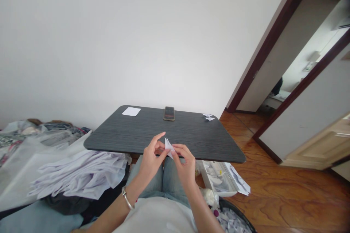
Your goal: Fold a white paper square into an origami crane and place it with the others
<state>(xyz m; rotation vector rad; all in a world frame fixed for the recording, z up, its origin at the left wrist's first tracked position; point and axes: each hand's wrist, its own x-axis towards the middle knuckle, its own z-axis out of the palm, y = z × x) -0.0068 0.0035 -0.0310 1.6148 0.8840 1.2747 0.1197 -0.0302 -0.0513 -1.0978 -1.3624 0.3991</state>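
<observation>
A small piece of folded white paper (168,147) with pointed tips is held up between both hands, over the near edge of the dark table (142,127). My left hand (154,151) pinches its left side with the thumb, and the index finger is stretched upward. On the right side, my right hand (183,156) grips the paper between thumb and fingers. Further back on the table lie a flat white paper sheet (131,111) at the left, a phone (169,113) in the middle and folded paper cranes (209,117) at the right.
A stack of white cloth or paper (82,173) and plastic-covered bundles (35,153) lie at the left. Right of my legs stand an open white box (218,180) and a dark-rimmed container (235,222) of paper pieces. A white wall (136,43) rises behind the table.
</observation>
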